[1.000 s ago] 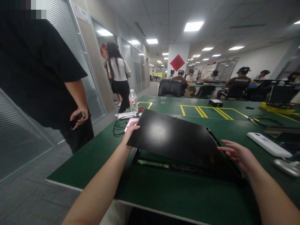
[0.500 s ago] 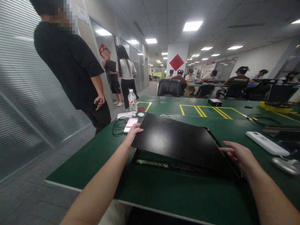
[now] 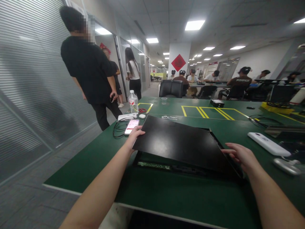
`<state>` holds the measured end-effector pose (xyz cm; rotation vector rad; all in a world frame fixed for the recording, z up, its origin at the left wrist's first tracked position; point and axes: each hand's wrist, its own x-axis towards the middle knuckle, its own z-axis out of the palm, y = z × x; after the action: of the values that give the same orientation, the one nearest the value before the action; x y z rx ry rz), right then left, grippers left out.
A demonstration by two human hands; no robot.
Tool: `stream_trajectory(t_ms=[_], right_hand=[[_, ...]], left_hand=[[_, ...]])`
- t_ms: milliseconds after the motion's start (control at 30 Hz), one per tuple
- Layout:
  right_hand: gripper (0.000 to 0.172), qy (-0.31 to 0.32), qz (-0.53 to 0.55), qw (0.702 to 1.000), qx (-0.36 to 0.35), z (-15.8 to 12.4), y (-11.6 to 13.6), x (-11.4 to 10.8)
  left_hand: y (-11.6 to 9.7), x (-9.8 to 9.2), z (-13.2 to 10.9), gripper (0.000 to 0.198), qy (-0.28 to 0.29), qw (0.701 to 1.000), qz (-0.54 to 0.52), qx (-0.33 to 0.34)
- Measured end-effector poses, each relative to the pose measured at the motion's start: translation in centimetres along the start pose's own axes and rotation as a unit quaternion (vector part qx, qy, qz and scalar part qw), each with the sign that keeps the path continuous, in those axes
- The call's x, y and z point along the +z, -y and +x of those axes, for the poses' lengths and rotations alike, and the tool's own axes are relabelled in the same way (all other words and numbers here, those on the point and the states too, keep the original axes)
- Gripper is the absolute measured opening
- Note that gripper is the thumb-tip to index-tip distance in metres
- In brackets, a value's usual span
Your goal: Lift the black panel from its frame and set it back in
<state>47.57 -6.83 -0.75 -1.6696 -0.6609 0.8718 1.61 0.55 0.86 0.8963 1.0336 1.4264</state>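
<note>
A glossy black screen panel (image 3: 176, 143) lies tilted over a thin black frame (image 3: 190, 171), its left side raised. In the gap below its near edge, a strip of green circuit board (image 3: 153, 165) shows inside the frame. My left hand (image 3: 135, 138) is closed around the panel's left edge, thumb on top and the other fingers hidden beneath. At the right edge is my right hand (image 3: 240, 156), its fingers stretched out and their tips touching the edge of the panel or frame; which of the two I cannot tell.
On the green table (image 3: 78, 168) left of the panel are a phone (image 3: 132, 126), cables, a water bottle (image 3: 133, 102) and red-handled scissors (image 3: 142, 110). A white power bank (image 3: 268, 143) lies right. One person in black (image 3: 88, 70) stands beside the table; others sit farther back.
The person in black has moved right and farther away along the glass wall. My hands and the panel hold almost the same position; the view has shifted slightly.
</note>
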Motion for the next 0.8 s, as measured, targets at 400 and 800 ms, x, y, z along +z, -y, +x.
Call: stream_trajectory(t_ms=[400,800], right_hand=[[0.018,-0.01,-0.009,1.0,0.0,-0.2,0.1,0.1],[0.019,-0.008,-0.011,1.0,-0.003,0.2,-0.3,0.0]], left_hand=[[0.3,-0.3,0.5,0.044,0.007,1.0,0.017,-0.019],[0.5,-0.5,0.9,0.047,0.012,0.999,0.032,-0.027]])
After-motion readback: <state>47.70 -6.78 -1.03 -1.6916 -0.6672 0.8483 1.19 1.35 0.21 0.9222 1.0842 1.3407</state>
